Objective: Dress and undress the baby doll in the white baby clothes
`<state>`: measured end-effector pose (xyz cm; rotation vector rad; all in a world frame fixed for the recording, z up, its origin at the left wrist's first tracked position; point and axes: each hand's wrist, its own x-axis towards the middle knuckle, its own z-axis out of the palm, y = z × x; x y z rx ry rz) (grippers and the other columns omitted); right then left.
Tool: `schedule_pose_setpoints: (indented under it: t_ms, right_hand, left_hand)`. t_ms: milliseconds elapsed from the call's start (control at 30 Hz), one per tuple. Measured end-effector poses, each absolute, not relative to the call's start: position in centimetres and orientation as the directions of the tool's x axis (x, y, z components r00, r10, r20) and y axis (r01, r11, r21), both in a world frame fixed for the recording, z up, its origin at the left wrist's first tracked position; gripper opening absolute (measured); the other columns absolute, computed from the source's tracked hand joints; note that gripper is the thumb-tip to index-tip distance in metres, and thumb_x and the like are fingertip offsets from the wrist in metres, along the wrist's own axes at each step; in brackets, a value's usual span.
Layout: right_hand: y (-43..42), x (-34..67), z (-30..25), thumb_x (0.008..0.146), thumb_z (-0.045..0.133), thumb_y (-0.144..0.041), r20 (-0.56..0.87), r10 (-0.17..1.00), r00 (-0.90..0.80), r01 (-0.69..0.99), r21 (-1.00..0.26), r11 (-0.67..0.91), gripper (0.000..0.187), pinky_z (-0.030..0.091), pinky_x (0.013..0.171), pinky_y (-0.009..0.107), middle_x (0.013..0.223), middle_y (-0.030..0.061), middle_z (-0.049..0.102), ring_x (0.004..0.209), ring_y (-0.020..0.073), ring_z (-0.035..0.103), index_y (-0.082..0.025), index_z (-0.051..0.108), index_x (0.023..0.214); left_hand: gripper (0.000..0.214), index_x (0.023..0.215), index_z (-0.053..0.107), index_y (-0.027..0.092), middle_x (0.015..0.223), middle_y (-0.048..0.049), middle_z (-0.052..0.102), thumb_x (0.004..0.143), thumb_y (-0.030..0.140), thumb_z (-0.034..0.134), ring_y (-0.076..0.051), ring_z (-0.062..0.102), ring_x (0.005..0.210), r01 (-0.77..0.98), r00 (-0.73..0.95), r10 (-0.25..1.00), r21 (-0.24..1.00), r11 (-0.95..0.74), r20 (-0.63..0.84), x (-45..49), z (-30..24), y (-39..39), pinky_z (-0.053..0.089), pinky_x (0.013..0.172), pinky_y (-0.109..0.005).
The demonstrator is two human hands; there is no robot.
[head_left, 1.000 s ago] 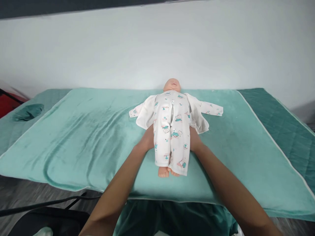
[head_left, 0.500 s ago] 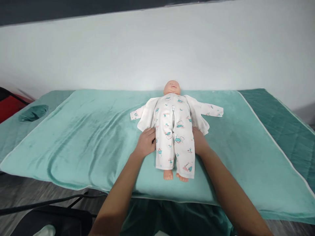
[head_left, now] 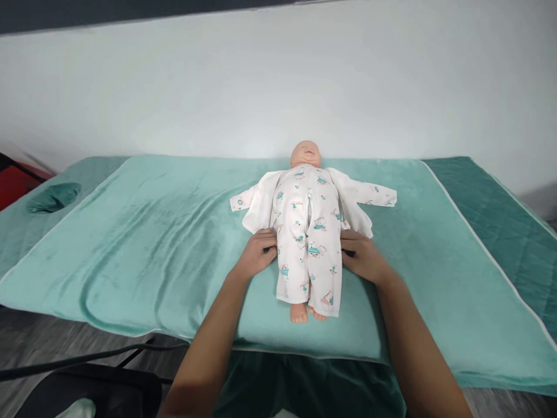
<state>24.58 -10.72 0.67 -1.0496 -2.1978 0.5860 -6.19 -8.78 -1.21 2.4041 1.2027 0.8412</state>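
A baby doll [head_left: 306, 153] lies on its back, head toward the wall. White printed baby trousers [head_left: 319, 241] cover its front from below the neck to the ankles, with the feet showing under the hems. Spread out beneath them is a white long-sleeved baby top [head_left: 263, 200], its front panels lying open and its sleeves stretched to both sides. My left hand [head_left: 260, 252] pinches the trousers' left outer edge at thigh height. Across from it, my right hand [head_left: 363, 256] has its thumb and fingers closed at the right outer edge. The fingertips are partly hidden by the cloth.
A teal velvety sheet [head_left: 152, 232] with folds covers the bed. At its left end is a padded oval opening [head_left: 54, 197]. The pale wall [head_left: 278, 87] runs along the back. A black stool [head_left: 96, 389] and a cable lie below the front left edge.
My right hand has drawn outward and turned, and its fingers now show. The right trouser leg has shifted inward, nearer the other leg. My left hand has barely moved.
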Motion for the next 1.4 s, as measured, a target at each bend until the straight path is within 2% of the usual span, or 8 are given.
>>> schedule_pose_setpoints:
  t_ms: [133,367,533,733,900,1067,1267,1400]
  right_hand:
    - [-10.8,24.4,0.5,0.095,0.054,-0.027,0.336,0.821,-0.462,0.546,-0.622,0.561,0.031,0.049,0.072,0.033,0.077,0.0060,0.065,0.078,0.0202,0.061,-0.021,0.068,0.069]
    - [-11.3,24.1,0.6,0.097,0.051,-0.026,0.408,0.879,-0.248,0.553,-0.685,0.474,0.028,0.042,0.066,0.030,0.075,0.0028,0.061,0.070,0.0161,0.055,-0.020,0.061,0.072]
    - [-11.4,24.1,0.4,0.097,0.055,-0.037,0.384,0.923,0.028,0.570,-0.765,0.301,0.031,0.039,0.062,0.028,0.065,-0.0013,0.057,0.062,0.0139,0.050,-0.020,0.061,0.073]
    - [-11.1,24.0,-0.2,0.097,0.055,-0.041,0.332,0.942,0.051,0.611,-0.757,0.234,0.031,0.040,0.063,0.028,0.069,0.0001,0.064,0.064,0.0149,0.054,-0.019,0.068,0.079]
    - [-11.0,23.8,0.0,0.097,0.052,-0.039,0.292,0.956,-0.026,0.607,-0.755,0.247,0.031,0.040,0.064,0.028,0.072,0.0008,0.066,0.065,0.0155,0.055,-0.020,0.067,0.078]
    - [-11.0,23.8,0.2,0.096,0.053,-0.038,0.286,0.958,-0.013,0.589,-0.772,0.238,0.030,0.040,0.063,0.028,0.069,0.0003,0.065,0.064,0.0151,0.054,-0.019,0.067,0.077]
    - [-10.9,23.6,0.0,0.098,0.052,-0.035,0.371,0.928,-0.026,0.654,-0.696,0.297,0.028,0.040,0.065,0.029,0.073,0.0010,0.064,0.066,0.0155,0.055,-0.020,0.066,0.079]
    - [-10.5,24.5,-0.8,0.094,0.053,-0.033,0.515,0.841,0.168,0.693,-0.668,0.271,0.019,0.046,0.082,0.034,0.089,0.0061,0.067,0.088,0.0214,0.061,-0.019,0.066,0.088]
  left_hand:
    - [0.025,0.062,0.059,0.021,0.061,-0.0007,0.058,0.081,0.012,0.047,-0.017,0.055,0.066,0.492,0.389,0.845,0.693,-0.528,0.367,-6.2,-0.7,-9.2,0.046,0.067,-0.032]
    - [0.016,0.087,0.068,0.021,0.080,-0.0005,0.071,0.093,0.023,0.053,-0.015,0.065,0.073,0.472,0.158,0.933,0.805,-0.359,0.324,-6.3,-0.6,-12.8,0.051,0.072,-0.031]
    - [0.012,0.103,0.066,0.025,0.091,-0.0032,0.072,0.096,0.023,0.056,-0.018,0.068,0.084,0.449,0.242,0.912,0.795,-0.409,0.332,-6.3,-0.9,-17.9,0.054,0.076,-0.033]
    - [0.037,0.122,0.056,0.026,0.114,-0.0085,0.066,0.088,0.014,0.066,-0.022,0.064,0.105,0.483,0.369,0.833,0.681,-0.550,0.411,-5.6,-1.6,-21.4,0.055,0.087,-0.038]
    - [0.027,0.107,0.057,0.022,0.099,-0.0044,0.067,0.088,0.004,0.060,-0.017,0.062,0.091,0.566,0.311,0.796,0.572,-0.593,0.519,-4.3,-2.2,-22.1,0.050,0.079,-0.034]
    - [0.025,0.104,0.055,0.022,0.093,-0.0037,0.064,0.087,0.003,0.054,-0.015,0.061,0.086,0.435,0.239,0.803,0.679,-0.592,0.546,-4.1,-2.1,-23.4,0.050,0.074,-0.029]
    - [0.011,0.101,0.057,0.023,0.084,-0.0020,0.061,0.096,0.016,0.049,-0.015,0.060,0.079,0.246,0.151,0.916,0.883,-0.399,0.371,-5.4,-3.1,-23.1,0.050,0.071,-0.028]
    - [0.009,0.095,0.061,0.021,0.087,-0.0028,0.064,0.096,0.028,0.055,-0.017,0.061,0.083,0.434,-0.140,0.948,0.878,-0.202,0.287,-6.0,-2.8,-18.8,0.050,0.079,-0.031]
